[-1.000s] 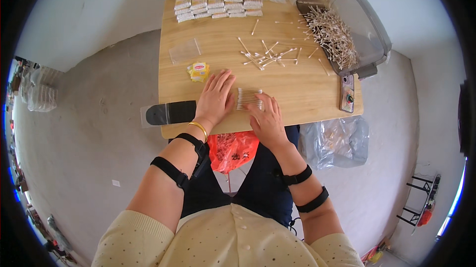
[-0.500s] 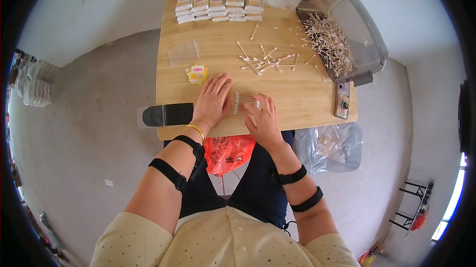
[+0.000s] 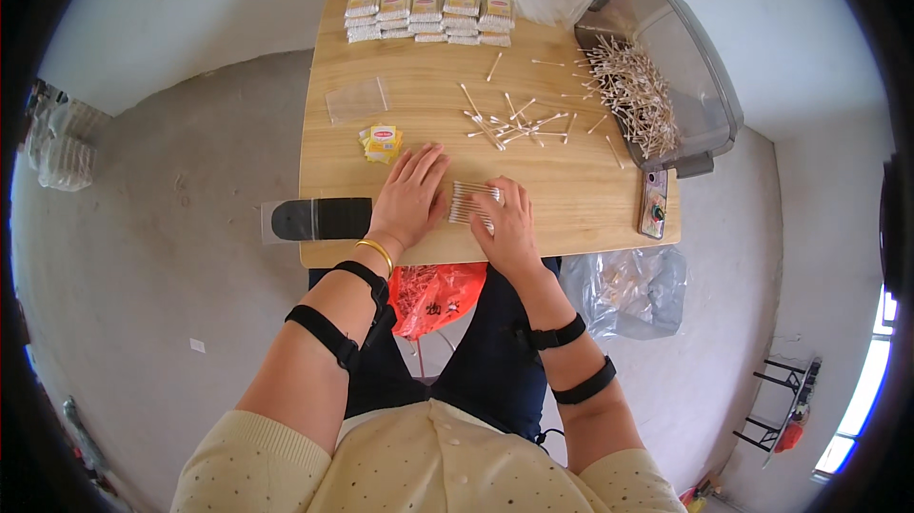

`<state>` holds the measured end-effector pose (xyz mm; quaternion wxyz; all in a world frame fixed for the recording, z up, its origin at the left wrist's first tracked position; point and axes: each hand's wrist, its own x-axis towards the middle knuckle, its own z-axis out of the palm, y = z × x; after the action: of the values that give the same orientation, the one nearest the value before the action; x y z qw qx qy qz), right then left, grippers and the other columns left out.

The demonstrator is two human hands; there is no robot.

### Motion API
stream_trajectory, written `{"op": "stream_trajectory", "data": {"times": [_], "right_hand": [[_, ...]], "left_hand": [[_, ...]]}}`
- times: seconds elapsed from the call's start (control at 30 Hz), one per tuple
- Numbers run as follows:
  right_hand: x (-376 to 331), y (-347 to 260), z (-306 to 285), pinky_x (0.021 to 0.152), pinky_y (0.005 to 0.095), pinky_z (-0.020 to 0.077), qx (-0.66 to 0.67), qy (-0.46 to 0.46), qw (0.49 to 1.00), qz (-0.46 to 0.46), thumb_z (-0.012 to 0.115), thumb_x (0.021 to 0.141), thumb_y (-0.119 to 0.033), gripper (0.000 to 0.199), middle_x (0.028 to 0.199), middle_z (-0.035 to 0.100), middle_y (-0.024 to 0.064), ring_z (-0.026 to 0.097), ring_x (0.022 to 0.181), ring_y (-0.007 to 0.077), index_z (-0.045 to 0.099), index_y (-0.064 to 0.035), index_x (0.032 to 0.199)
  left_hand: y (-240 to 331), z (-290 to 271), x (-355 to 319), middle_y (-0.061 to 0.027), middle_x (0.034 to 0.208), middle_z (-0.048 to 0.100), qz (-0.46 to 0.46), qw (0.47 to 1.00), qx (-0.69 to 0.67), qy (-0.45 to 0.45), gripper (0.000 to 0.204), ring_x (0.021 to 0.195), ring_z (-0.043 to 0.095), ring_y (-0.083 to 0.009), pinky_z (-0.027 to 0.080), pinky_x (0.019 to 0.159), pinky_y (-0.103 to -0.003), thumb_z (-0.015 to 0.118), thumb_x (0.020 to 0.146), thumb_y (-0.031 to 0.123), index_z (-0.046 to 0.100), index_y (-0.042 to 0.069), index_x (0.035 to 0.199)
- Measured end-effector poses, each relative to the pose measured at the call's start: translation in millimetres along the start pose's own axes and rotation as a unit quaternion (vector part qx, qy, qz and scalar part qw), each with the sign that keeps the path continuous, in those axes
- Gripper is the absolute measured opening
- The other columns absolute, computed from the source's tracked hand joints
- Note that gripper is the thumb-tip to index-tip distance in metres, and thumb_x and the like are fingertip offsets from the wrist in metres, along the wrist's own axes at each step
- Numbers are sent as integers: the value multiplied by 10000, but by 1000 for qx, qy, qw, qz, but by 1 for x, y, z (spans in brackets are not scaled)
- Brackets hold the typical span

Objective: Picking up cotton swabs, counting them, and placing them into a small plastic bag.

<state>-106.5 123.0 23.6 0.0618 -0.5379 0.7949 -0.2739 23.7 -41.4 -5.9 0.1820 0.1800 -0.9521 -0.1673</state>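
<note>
A neat row of cotton swabs [image 3: 465,203] lies side by side on the wooden table in front of me. Along its left end my left hand [image 3: 411,194] rests flat, fingers stretched out and holding nothing. My right hand [image 3: 509,227] lies at the row's right end, its fingers extended and touching the swabs, partly covering them. Beyond my left fingers sits a small stack of yellow and white cards [image 3: 382,142]. An empty clear plastic bag [image 3: 357,101] lies farther back. Loose cotton swabs [image 3: 519,126] are scattered past my right hand.
Packed swab bundles [image 3: 424,9] stand in stacks at the table's far edge. A grey bin [image 3: 700,66], tipped on its side, spills swabs at the right, near a phone [image 3: 653,204]. A black pad [image 3: 324,219] overhangs the left edge. Below hang a red bag [image 3: 433,299] and clear bag [image 3: 633,294].
The view has shifted slightly. Both hands stay in nearly the same places beside the row of cotton swabs, and nothing has been taken up or let go.
</note>
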Motion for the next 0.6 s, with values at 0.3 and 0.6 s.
{"op": "stream_trajectory", "data": {"times": [0.3,0.6], "right_hand": [[8,1,2,1059,505,409,-13,0,1000,4,701,856,-140,280,1273,529,139,496,1244,381,681,-109,1134],[16,9,5,1026,505,422,-18,4,1000,10,684,860,-117,275,1266,529,126,507,1218,368,677,-113,1135]], "left_hand": [[1,-2,1,-135,1537,457,-3,1000,-4,-11,526,1471,394,-291,289,1249,-452,605,928,204,519,49,1422],[0,-1,0,-135,1532,469,-6,1000,-5,-5,518,1471,400,-278,288,1248,-447,605,916,218,539,51,1402]]}}
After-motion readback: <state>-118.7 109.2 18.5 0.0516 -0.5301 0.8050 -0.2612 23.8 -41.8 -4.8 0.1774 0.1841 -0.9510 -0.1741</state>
